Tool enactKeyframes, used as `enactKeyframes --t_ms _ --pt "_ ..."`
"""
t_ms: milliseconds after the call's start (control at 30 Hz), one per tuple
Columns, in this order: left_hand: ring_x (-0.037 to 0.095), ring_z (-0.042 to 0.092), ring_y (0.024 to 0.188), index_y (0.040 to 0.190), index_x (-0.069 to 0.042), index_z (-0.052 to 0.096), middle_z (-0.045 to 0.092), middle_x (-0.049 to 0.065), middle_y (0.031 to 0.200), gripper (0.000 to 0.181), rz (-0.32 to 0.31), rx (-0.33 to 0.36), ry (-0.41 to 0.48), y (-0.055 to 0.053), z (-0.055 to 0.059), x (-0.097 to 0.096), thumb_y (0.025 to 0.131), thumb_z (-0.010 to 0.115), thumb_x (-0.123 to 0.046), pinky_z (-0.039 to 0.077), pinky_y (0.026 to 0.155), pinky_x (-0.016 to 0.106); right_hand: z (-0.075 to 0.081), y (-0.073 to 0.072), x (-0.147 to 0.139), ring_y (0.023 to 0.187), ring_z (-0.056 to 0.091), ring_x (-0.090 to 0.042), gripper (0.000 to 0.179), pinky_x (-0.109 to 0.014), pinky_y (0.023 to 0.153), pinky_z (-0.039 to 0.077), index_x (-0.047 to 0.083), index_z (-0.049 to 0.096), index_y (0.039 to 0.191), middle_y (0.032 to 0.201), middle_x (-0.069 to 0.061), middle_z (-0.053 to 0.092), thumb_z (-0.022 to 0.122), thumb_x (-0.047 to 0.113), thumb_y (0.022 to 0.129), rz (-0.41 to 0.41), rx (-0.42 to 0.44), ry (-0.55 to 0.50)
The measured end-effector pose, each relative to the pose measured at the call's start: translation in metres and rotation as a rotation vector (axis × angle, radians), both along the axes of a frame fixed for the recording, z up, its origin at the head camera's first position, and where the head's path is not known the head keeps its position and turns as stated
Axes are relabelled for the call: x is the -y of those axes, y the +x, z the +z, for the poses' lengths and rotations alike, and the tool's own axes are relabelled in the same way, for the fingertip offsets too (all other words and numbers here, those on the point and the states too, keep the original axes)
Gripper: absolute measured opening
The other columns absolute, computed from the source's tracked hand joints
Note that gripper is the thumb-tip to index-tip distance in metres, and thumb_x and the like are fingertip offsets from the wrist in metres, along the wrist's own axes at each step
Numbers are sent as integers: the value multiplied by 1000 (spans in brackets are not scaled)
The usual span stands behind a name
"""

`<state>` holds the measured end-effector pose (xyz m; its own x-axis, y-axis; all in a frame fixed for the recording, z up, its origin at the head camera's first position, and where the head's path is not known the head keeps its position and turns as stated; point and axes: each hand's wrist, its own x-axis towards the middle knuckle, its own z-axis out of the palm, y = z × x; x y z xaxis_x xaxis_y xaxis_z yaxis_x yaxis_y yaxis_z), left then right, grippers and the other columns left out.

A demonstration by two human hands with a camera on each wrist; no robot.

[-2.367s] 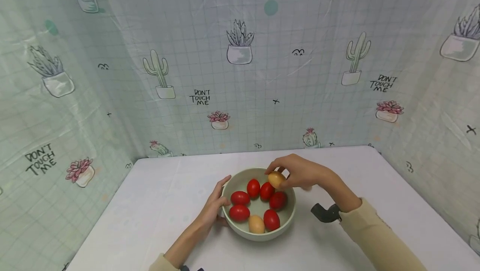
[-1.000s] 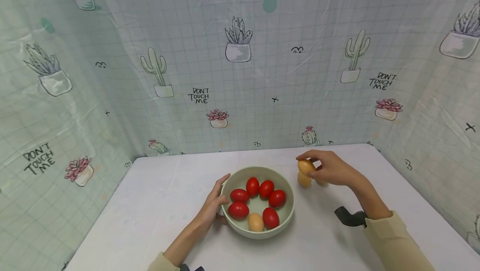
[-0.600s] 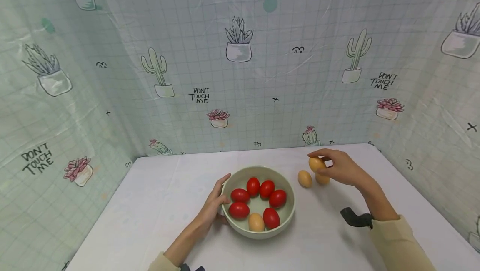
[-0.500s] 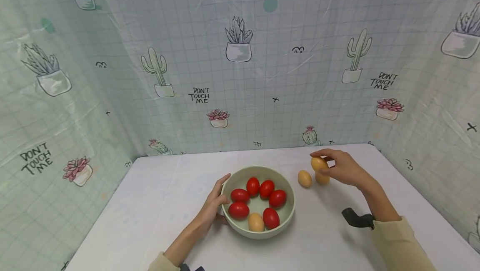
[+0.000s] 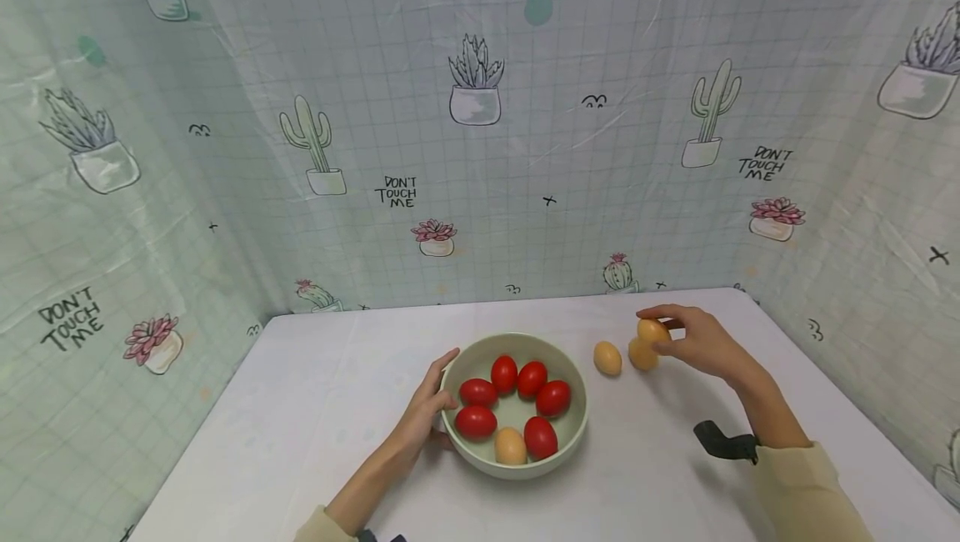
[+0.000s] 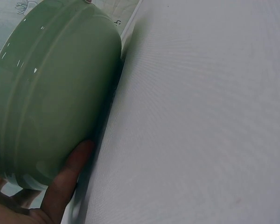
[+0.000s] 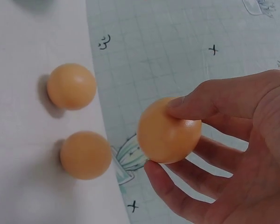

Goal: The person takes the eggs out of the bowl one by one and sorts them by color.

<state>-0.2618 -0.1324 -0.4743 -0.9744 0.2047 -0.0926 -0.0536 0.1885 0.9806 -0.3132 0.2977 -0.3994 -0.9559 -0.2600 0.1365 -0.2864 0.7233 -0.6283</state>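
My left hand (image 5: 424, 409) grips the left side of a pale green bowl (image 5: 517, 470), with fingers along its outer wall and thumb at the rim. The left wrist view shows a finger (image 6: 67, 179) low against the outside of the bowl (image 6: 56, 84). Inside lie several glossy red eggs (image 5: 541, 437) and one yellow-orange egg (image 5: 511, 447). My right hand (image 5: 705, 343) pinches another yellow-orange egg (image 7: 165, 133) between thumb and fingertips, raised above the table. Two more yellow-orange eggs rest to the bowl's right: a nearer egg (image 5: 607, 358) and a second egg (image 5: 642, 354) partly overlapped by the held one.
A white table (image 5: 337, 375) bears everything. Behind it and at both sides hangs a pale grid curtain (image 5: 375, 125) printed with potted cacti. A dark wrist mount (image 5: 726, 442) sticks out from the right sleeve.
My right hand has carried the yellow-orange egg from over the bowl out to the right, past the two eggs on the table. My left hand and the bowl have stayed put.
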Motion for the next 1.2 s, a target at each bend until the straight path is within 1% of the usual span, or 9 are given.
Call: enactKeyframes --t_ms 233,467,667,900,1200 --pt "46 22 156 160 -35 34 25 7 172 81 -2 -2 5 0 0 0 83 50 -13 34 99 84 -5 -5 -11 123 58 -47 50 -58 93 53 2 62 138 138 -26 63 72 12 90 -37 24 -5" --pt "45 21 156 159 -35 35 25 6 172 81 3 0 3 2 0 0 83 51 -13 30 102 84 -10 -7 -19 126 55 -51 51 -61 95 52 -1 60 140 141 -29 59 70 13 92 -65 48 -28" --pt "43 22 157 158 -37 36 26 4 172 80 2 5 13 3 2 1 83 50 -12 34 102 78 -18 -10 -25 127 54 -52 52 -61 96 53 -3 57 142 141 -31 58 67 13 94 -108 87 -33" --pt "43 24 156 158 -36 36 26 4 172 80 0 6 11 2 1 1 84 50 -12 41 97 71 -28 -14 -31 127 53 -53 52 -61 97 52 -6 55 142 143 -34 54 66 13 95 -140 119 -31" --pt "41 25 155 158 -37 36 27 4 171 79 -1 4 13 2 2 1 84 50 -12 40 98 68 -41 -18 -38 123 55 -51 54 -58 97 52 -8 53 144 145 -36 51 64 9 94 -161 146 -31"
